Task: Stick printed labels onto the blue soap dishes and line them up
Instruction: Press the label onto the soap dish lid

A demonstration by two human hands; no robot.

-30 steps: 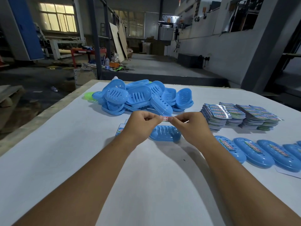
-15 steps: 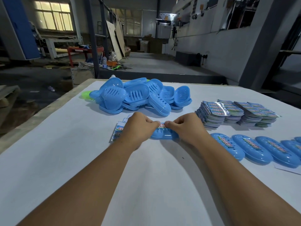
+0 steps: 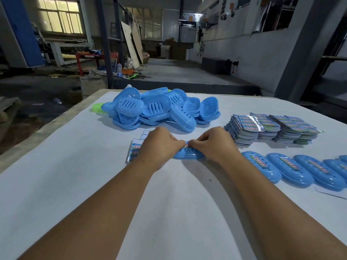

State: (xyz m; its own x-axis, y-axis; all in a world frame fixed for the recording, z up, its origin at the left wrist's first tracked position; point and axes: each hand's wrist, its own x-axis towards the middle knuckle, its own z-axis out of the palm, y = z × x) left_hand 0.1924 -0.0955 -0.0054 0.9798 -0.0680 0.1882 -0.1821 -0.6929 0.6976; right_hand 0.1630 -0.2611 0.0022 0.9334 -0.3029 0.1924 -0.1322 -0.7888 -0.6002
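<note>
The label (image 3: 186, 145), held in the air a second ago, now lies pressed on the soap dish (image 3: 187, 155) at the table's (image 3: 75, 166) centre, so sticking looks nearly done. The left hand (image 3: 159, 145) and right hand (image 3: 212, 145) pinch it with curled fingers. Four labelled dishes (image 3: 261, 166) show rightward, perhaps a fifth; roughly ten wait in the pile (image 3: 159, 109); three or four label stacks (image 3: 270, 128).

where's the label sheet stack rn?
In the head view the stacks of label sheets sit right of centre on the white table, beyond the row of labelled dishes and right of the unlabelled dish pile.
</note>
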